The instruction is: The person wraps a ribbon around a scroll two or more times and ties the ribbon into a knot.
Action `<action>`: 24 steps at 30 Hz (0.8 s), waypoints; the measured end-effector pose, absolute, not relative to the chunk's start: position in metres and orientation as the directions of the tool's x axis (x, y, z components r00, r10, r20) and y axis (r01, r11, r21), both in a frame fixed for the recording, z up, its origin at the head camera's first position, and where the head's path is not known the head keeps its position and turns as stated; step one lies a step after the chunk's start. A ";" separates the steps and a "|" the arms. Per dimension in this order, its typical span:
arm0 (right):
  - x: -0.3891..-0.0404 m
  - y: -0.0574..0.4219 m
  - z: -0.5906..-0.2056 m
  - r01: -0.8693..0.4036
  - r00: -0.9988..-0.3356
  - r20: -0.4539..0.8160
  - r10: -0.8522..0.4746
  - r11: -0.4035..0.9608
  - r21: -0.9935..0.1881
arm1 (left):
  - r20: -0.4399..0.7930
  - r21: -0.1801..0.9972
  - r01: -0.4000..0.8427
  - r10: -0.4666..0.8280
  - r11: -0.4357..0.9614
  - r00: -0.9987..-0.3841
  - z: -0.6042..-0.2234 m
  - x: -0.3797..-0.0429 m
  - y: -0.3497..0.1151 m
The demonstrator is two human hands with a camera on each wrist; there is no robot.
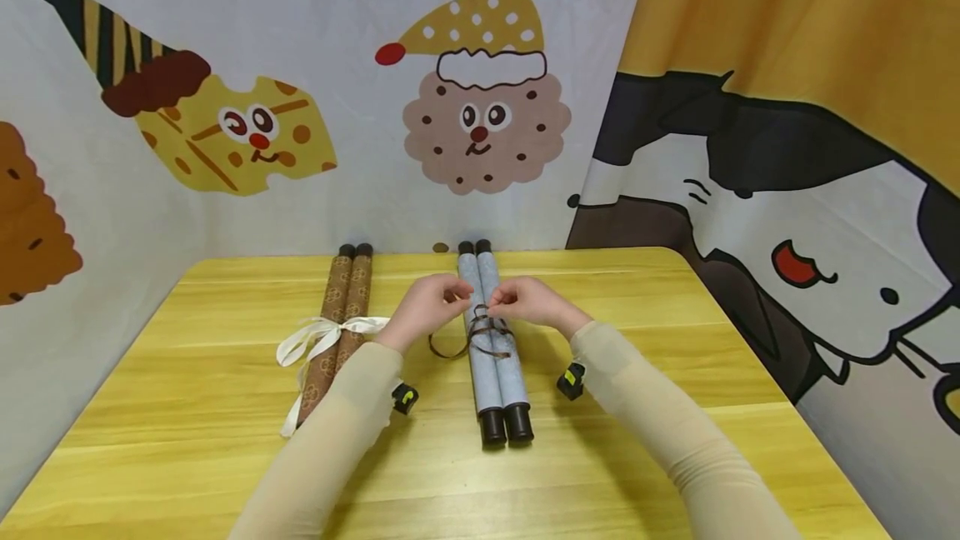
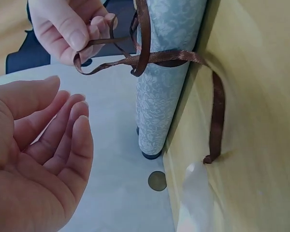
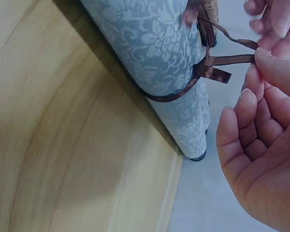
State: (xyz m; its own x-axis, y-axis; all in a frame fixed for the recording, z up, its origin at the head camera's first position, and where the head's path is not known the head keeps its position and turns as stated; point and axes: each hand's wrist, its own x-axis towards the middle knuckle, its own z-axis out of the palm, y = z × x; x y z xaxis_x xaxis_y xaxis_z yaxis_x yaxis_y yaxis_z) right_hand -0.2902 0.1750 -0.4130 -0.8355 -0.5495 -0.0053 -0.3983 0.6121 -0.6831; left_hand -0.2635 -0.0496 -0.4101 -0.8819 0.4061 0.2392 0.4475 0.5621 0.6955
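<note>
Two pale blue-grey patterned scrolls (image 1: pixel 512 377) with dark end knobs lie side by side on the table, bound round the middle by a brown ribbon (image 2: pixel 217 116). My right hand (image 1: pixel 534 304) pinches a loop of this ribbon between thumb and forefinger, just above the scrolls. Across from it, my left hand (image 1: pixel 431 307) hovers at the scrolls' left side. In the left wrist view its fingers are loosely bent, with a gap to the thumb and nothing between them. One ribbon tail hangs out to the left over the table.
A pair of brown patterned scrolls (image 1: pixel 318 373), tied with a white ribbon bow (image 1: pixel 330 330), lies to the left on the wooden table (image 1: pixel 637 457). Behind the table's far edge hangs a cloth (image 1: pixel 300 223) with cartoon prints; a yellow curtain (image 1: pixel 825 32) hangs at the right.
</note>
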 end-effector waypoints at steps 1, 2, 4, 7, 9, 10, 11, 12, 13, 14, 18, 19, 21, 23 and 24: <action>-0.290 0.174 -0.413 -0.402 -0.834 -0.003 -0.552 0.611 -0.682 | 0.230 0.697 0.442 0.408 0.565 -0.884 -0.410 -0.266 -0.049; -0.290 0.173 -0.413 -0.402 -0.834 -0.002 -0.551 0.611 -0.682 | 0.219 0.699 0.437 0.411 0.567 -0.885 -0.409 -0.268 -0.048; -0.290 0.172 -0.413 -0.406 -0.833 0.003 -0.553 0.607 -0.683 | 0.193 0.711 0.424 0.424 0.562 -0.885 -0.408 -0.271 -0.046; -0.290 0.171 -0.413 -0.415 -0.831 0.015 -0.556 0.601 -0.683 | 0.162 0.725 0.415 0.450 0.550 -0.878 -0.411 -0.275 -0.043; -0.289 0.170 -0.413 -0.420 -0.830 0.023 -0.558 0.596 -0.685 | 0.156 0.735 0.416 0.464 0.536 -0.872 -0.413 -0.276 -0.042; -0.288 0.170 -0.413 -0.419 -0.830 0.026 -0.557 0.592 -0.688 | 0.159 0.733 0.421 0.468 0.534 -0.869 -0.415 -0.276 -0.041; -0.288 0.169 -0.413 -0.419 -0.830 0.028 -0.557 0.589 -0.691 | 0.163 0.731 0.428 0.473 0.532 -0.866 -0.417 -0.277 -0.041; -0.287 0.169 -0.413 -0.419 -0.831 0.031 -0.556 0.588 -0.692 | 0.168 0.730 0.433 0.475 0.529 -0.864 -0.419 -0.277 -0.041; -0.287 0.168 -0.412 -0.420 -0.831 0.033 -0.555 0.586 -0.693 | 0.175 0.728 0.439 0.476 0.526 -0.862 -0.420 -0.277 -0.040; -0.286 0.168 -0.412 -0.419 -0.832 0.035 -0.554 0.585 -0.695 | 0.181 0.727 0.442 0.475 0.525 -0.861 -0.421 -0.277 -0.040; -0.285 0.166 -0.412 -0.417 -0.835 0.039 -0.549 0.584 -0.697 | 0.203 0.724 0.458 0.475 0.515 -0.856 -0.424 -0.276 -0.039; -0.284 0.166 -0.412 -0.417 -0.834 0.039 -0.550 0.582 -0.698 | 0.209 0.722 0.462 0.475 0.514 -0.855 -0.424 -0.276 -0.039; -0.284 0.165 -0.411 -0.417 -0.833 0.038 -0.552 0.580 -0.700 | 0.213 0.721 0.462 0.469 0.517 -0.857 -0.424 -0.275 -0.038; -0.284 0.166 -0.411 -0.417 -0.831 0.036 -0.555 0.580 -0.699 | 0.219 0.721 0.461 0.461 0.518 -0.860 -0.424 -0.274 -0.037; -0.283 0.166 -0.411 -0.420 -0.831 0.035 -0.555 0.585 -0.694 | 0.221 0.721 0.459 0.456 0.519 -0.862 -0.424 -0.274 -0.037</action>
State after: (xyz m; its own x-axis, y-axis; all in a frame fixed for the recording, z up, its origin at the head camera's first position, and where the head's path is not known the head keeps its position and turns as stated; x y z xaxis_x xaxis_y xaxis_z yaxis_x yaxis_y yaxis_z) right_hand -0.2831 0.1658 -0.4106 -0.8313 -0.5548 0.0352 -0.4200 0.5853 -0.6936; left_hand -0.2740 -0.0369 -0.4241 -0.8621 0.4559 0.2213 0.4593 0.5185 0.7212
